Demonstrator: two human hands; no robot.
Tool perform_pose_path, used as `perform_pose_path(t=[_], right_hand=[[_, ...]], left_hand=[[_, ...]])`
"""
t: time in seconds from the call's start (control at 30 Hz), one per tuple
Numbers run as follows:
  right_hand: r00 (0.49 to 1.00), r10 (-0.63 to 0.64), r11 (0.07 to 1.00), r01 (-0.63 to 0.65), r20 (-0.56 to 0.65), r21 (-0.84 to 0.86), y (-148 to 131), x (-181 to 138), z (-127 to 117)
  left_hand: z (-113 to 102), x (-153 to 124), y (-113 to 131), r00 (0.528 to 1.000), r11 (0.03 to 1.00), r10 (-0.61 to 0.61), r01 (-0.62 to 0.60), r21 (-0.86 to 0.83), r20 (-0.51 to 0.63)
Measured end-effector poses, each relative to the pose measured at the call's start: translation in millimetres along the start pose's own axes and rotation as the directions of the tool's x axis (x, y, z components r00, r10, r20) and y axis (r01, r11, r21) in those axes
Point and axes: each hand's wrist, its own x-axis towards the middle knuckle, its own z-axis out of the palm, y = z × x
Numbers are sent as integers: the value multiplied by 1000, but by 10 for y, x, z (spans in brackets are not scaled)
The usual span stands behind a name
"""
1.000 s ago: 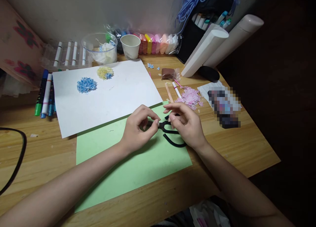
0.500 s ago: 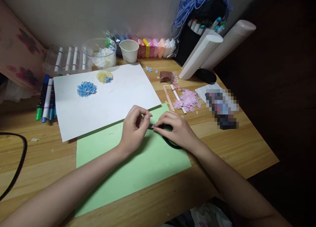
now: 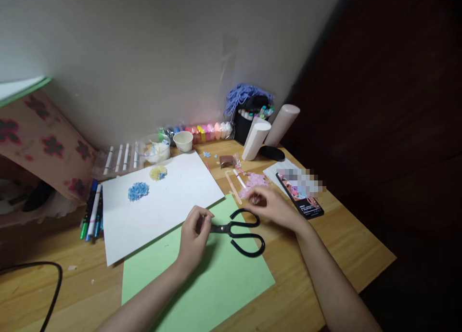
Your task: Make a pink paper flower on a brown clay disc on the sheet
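Black-handled scissors (image 3: 247, 239) lie over the right part of the green sheet (image 3: 198, 274), their looped handles pointing right. Around their blade end the fingers of my left hand (image 3: 195, 231) are closed, hiding the blades. My right hand (image 3: 272, 204) hovers just right of the upper handle loop, fingers curled toward the thumb in a pinch. Whatever sits between those fingertips is too small to make out. Right behind this hand lies a heap of pink paper shreds (image 3: 255, 179). A white sheet (image 3: 173, 197) overlaps the green one and bears a blue clump (image 3: 138, 191) and a yellow clump (image 3: 158, 172).
A wooden stick (image 3: 233, 186) and a white marker (image 3: 239, 178) lie near the shreds. Farther right is a phone (image 3: 306, 204). White bottles (image 3: 257, 138), a black pen holder (image 3: 243, 129), a paper cup (image 3: 183, 141) and a clear tub (image 3: 159, 151) stand along the back.
My right hand has left the scissors and moved right, exposing their handles. My left hand still grips the blade end. The camera view has tilted up, showing more wall.
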Motion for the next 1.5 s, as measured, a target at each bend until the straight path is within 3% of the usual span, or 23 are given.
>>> perform_pose_path(t=[0.03, 0.1, 0.27, 0.37, 0.43, 0.53, 0.67, 0.77, 0.97, 1.17, 1.23, 1.27, 1.3, 1.37, 1.4, 1.43, 1.5], right_hand=[[984, -10, 1000, 9, 178, 2, -68, -69, -2], [947, 15, 999, -1, 320, -43, -182, -205, 38], [987, 51, 967, -12, 151, -253, -240, -395, 321], [989, 44, 944, 6, 143, -329, -187, -467, 426], [988, 46, 959, -3, 145, -283, -160, -514, 377], [995, 49, 994, -41, 83, -97, -172, -490, 121], [991, 54, 988, -72, -125, -140, -296, -69, -286], [975, 165, 955, -196, -152, -221, -411, 486, -404], [920, 380, 879, -391, -97, -273, -492, 1505, -144], [860, 509, 837, -500, -18, -221, -508, 1929, 183], [855, 519, 835, -509, -8, -207, -524, 1979, 253], [855, 518, 838, -508, -1, -201, -532, 1996, 285], [857, 515, 841, -503, 9, -196, -539, 2009, 317], [864, 503, 850, -489, 29, -195, -548, 2026, 376], [868, 496, 854, -480, 37, -200, -550, 2030, 402], [872, 488, 857, -471, 39, -209, -550, 2032, 423], [882, 470, 860, -450, 30, -241, -540, 2028, 443]], left_hand=[[-4, 2, 2, 1000, 1000, -8, 8, 2, -6], [-10, 8, 9, 999, 1000, -20, 20, 5, -34], [-16, 19, 44, 995, 999, -34, 33, -15, -95], [-28, 14, 57, 992, 999, -25, 22, -29, -122], [-39, 8, 57, 986, 999, -17, 11, -36, -163], [-49, 6, 46, 977, 999, -11, 2, -42, -212], [-37, 11, 31, 985, 999, -10, 4, -35, -172], [-24, 10, 29, 989, 999, -16, 12, -30, -147], [-4, 3, 41, 996, 999, 17, -15, 29, -90], [57, -78, 92, 990, 981, 112, -124, 148, 86], [65, -144, 143, 990, 995, 29, -42, 93, 136], [48, -181, 174, 983, 997, -69, 63, 40, 170], [9, -220, 203, 961, 980, -189, 197, -20, 204], [-159, -305, 249, 861, 874, -417, 467, -131, 290], [-292, -353, 260, 834, 842, -457, 518, -152, 308], [-453, -406, 261, 848, 852, -456, 504, -142, 270], [-832, -525, 227, 904, 904, -421, 425, -43, 76]])
